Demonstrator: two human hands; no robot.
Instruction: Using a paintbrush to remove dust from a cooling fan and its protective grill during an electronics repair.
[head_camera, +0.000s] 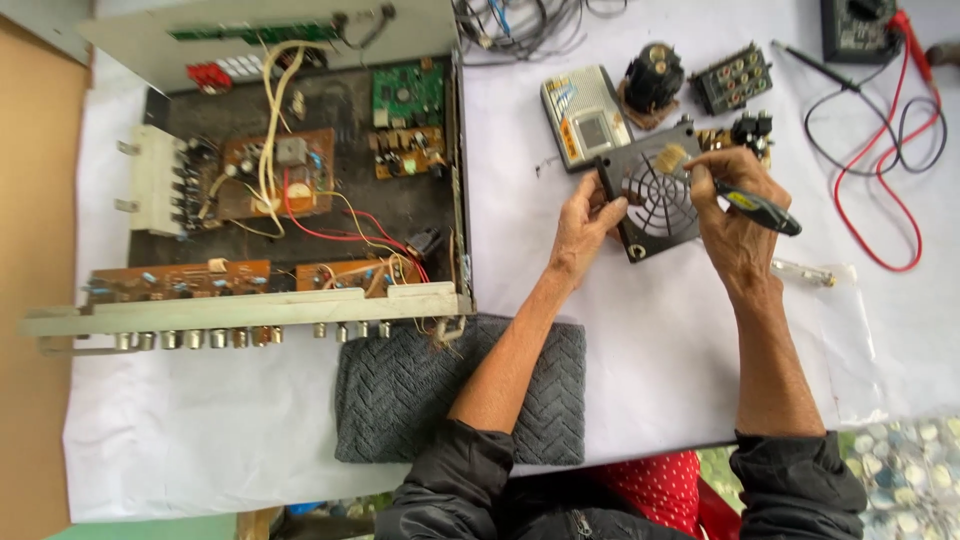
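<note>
Sleeves: black sleeves (800, 480) cover both forearms near the bottom edge, with a red dotted cloth (660, 485) between them.
Towel: grey knitted towel (400, 400) lies on the white table cover (200, 440), just below the open chassis; the left forearm crosses over it.
Left hand: left hand (582, 228) grips the left edge of the black fan grille (655, 200), fingers closed on the frame, thumb on top.
Right hand: right hand (735, 215) is closed around a small brush (755, 207) with a dark handle and yellow band; its pale bristles touch the grille near its upper right corner.
Fan grille: square, black, with round ribs, held tilted just above the cover, to the right of the chassis.
Open chassis: large metal amplifier case (300, 180) with lid off; inside it are brown circuit boards (275, 172), a green board (407, 95), yellow and red wires (330, 225), and a white block at the left wall.
Behind the grille: small grey radio-like device (585, 115), a black round part (653, 78), a connector block (733, 78).
Right side: multimeter (858, 28) with red and black leads (905, 160), well apart from the hands.
Plastic bag: clear bag (810, 272) beside the right wrist; I cannot tell its content.
</note>
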